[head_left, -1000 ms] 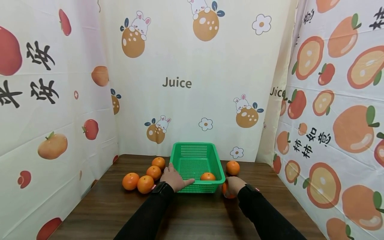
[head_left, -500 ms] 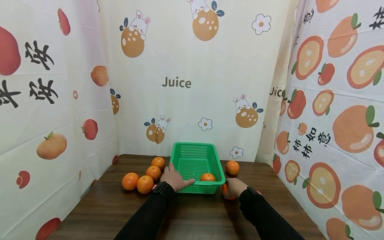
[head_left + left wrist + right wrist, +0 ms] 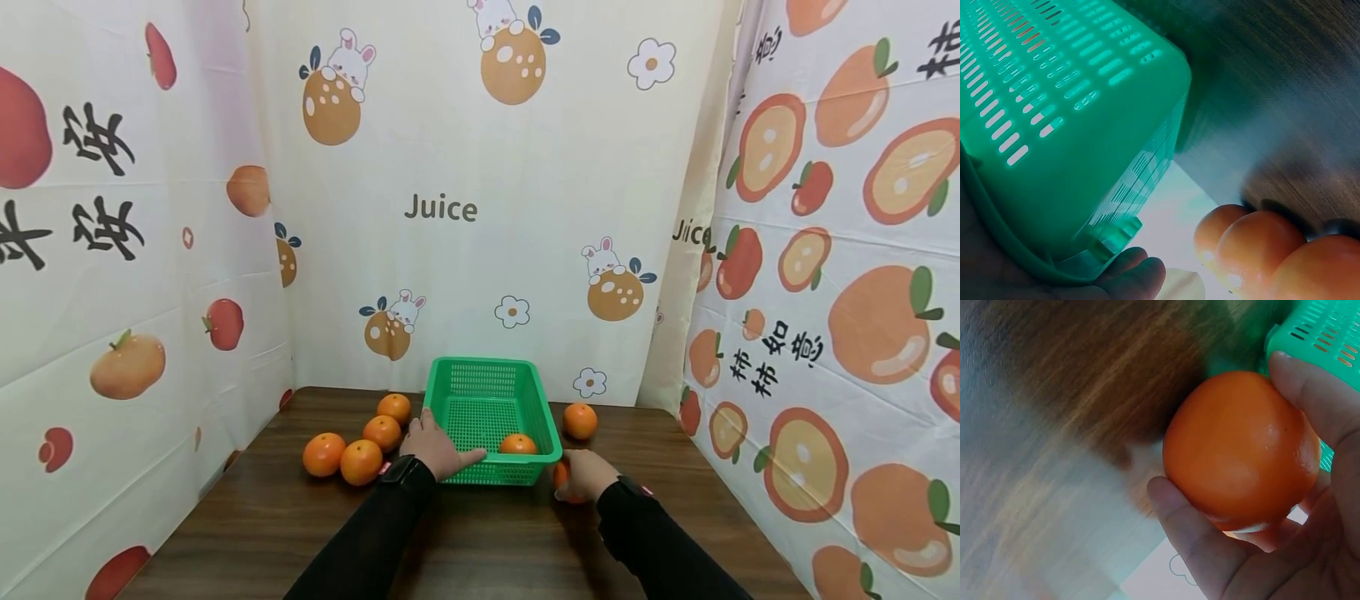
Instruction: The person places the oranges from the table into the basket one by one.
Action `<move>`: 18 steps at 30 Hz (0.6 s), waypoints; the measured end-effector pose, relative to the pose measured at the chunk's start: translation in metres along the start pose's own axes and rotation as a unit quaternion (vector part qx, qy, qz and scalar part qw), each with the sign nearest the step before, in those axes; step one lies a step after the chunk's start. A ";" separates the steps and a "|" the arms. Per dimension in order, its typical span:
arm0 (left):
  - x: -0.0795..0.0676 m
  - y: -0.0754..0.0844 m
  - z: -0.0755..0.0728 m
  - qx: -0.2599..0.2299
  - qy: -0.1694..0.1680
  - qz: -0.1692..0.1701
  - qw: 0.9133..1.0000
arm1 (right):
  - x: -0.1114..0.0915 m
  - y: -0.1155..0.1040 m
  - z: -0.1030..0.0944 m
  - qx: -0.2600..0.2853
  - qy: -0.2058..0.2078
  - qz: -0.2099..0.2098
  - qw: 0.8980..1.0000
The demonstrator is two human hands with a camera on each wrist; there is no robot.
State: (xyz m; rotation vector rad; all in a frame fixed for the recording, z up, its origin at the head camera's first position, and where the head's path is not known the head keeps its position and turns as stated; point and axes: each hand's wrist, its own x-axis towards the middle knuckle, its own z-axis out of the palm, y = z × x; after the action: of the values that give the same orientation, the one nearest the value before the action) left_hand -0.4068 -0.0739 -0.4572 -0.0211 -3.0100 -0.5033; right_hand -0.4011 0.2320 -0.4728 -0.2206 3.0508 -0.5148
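Observation:
A green plastic basket [image 3: 502, 474] with slotted walls stands on the table, one orange [image 3: 518, 444] inside near its front right. My left hand [image 3: 431, 447] rests on the basket's front left corner, thumb stretched along the front rim and fingers along the left side. In the left wrist view, fingertips [image 3: 1147, 275] show outside the rim. Just right of the basket, my right hand [image 3: 590, 475] grips another orange [image 3: 1241, 450]. Its thumb and fingers curl round the fruit's sides in the right wrist view, close over the wood.
Several oranges [image 3: 362, 462] cluster left of the basket, near my left hand. One more orange [image 3: 580, 422] sits behind my right hand. Fruit-printed cloths surround the brown wooden table [image 3: 487, 542] at the back [image 3: 450, 275] and on both sides.
Almost nothing differs: the view shifts slightly, and my right hand stays round the orange beside the basket. The left hand keeps its place on the basket corner.

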 end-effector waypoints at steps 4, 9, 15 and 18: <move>-0.002 0.001 -0.004 0.000 -0.002 -0.002 1.000 | -0.001 -0.001 0.000 0.006 0.005 -0.001 1.000; -0.006 0.002 -0.010 -0.003 -0.003 -0.004 1.000 | 0.000 0.000 0.002 0.007 0.011 0.001 1.000; -0.009 0.003 -0.010 -0.003 -0.005 -0.001 1.000 | 0.002 0.003 0.006 0.006 0.020 -0.008 1.000; -0.007 0.003 -0.008 -0.001 -0.004 0.002 1.000 | 0.001 0.004 0.007 0.010 0.021 -0.008 1.000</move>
State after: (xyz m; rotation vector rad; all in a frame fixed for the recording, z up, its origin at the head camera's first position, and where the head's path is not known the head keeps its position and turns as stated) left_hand -0.3986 -0.0732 -0.4497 -0.0307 -3.0161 -0.5071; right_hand -0.4018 0.2336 -0.4804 -0.2380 3.0849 -0.5578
